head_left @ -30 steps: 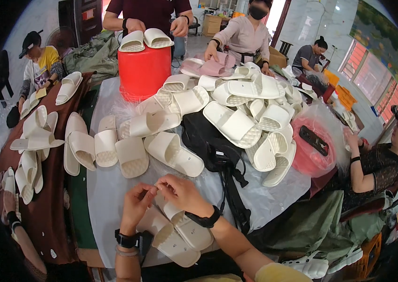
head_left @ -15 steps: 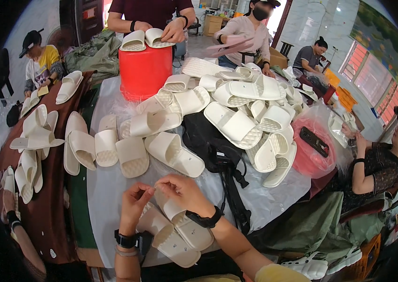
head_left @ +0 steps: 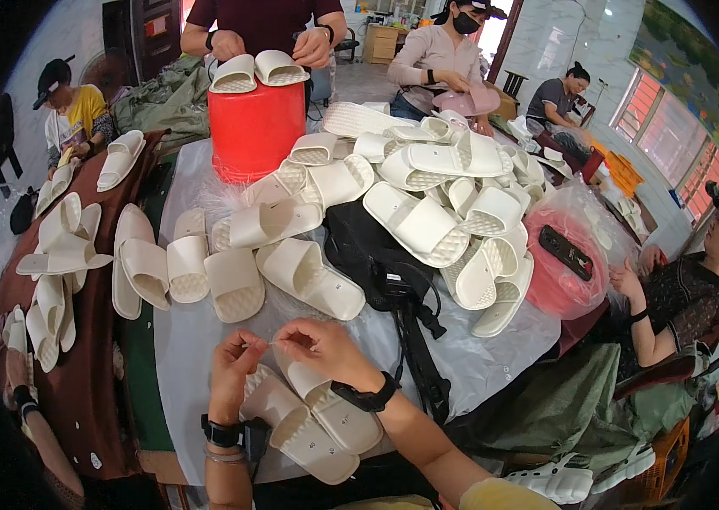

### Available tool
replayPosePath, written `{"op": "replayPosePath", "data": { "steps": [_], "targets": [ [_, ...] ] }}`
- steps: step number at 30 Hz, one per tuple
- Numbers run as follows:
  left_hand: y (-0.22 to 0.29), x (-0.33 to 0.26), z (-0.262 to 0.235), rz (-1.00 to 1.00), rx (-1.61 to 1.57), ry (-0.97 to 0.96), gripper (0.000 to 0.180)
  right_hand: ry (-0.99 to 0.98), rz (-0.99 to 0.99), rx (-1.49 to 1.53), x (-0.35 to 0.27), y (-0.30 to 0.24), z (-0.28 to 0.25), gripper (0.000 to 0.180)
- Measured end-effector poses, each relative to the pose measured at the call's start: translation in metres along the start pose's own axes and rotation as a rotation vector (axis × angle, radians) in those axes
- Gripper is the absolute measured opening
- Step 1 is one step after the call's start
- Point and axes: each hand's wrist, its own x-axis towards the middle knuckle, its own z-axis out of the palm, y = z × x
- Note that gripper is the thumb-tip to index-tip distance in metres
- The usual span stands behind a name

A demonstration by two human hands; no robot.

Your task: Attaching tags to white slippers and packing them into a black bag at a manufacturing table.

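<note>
My left hand [head_left: 236, 361] and my right hand [head_left: 323, 350] meet at the near edge of the table, each pinching with thumb and finger. A thin pale strand [head_left: 272, 343] spans the small gap between the fingertips; its kind is too small to tell. Just below my hands lie two cream slide slippers side by side, a left one [head_left: 317, 450] and a right one [head_left: 351, 418], toes away from me and partly hidden by my hands. Beyond my fingers rest more cream slippers, the closest being one [head_left: 313, 276] on clear plastic film.
A large heap of cream slippers [head_left: 427, 221] covers the table's far right. Beside it are a black bag with straps [head_left: 368, 255], a red bucket [head_left: 257, 132], and a pink plastic bag [head_left: 559, 285] with a black phone [head_left: 566, 252] on it. Several co-workers sit or stand around.
My fingertips have drawn slightly apart, showing the strand between them. Across the table, a co-worker's hands have shifted at the slippers on the bucket; the masked co-worker's pink item has moved right and down.
</note>
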Motion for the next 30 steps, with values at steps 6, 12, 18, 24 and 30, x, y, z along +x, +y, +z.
{"op": "replayPosePath", "data": {
  "steps": [6,12,18,24,30],
  "targets": [
    [0.003,0.001,0.009,0.013,0.165,-0.055,0.008,0.032,-0.048,-0.181,-0.001,0.006,0.001,0.012],
    [-0.01,0.007,-0.002,0.095,0.303,-0.065,0.014,0.054,-0.204,-0.519,-0.008,-0.009,0.011,0.013],
    [-0.007,0.006,0.002,0.085,0.453,-0.108,0.015,-0.005,-0.143,-0.412,-0.019,-0.015,0.003,0.037],
    [-0.003,0.0,0.013,0.104,0.333,-0.2,0.015,-0.093,-0.03,-0.389,-0.017,-0.028,-0.016,0.052],
    [-0.008,0.002,0.01,0.161,0.268,-0.169,0.014,-0.18,0.021,-0.304,-0.018,-0.022,0.0,0.06]
  ]
}}
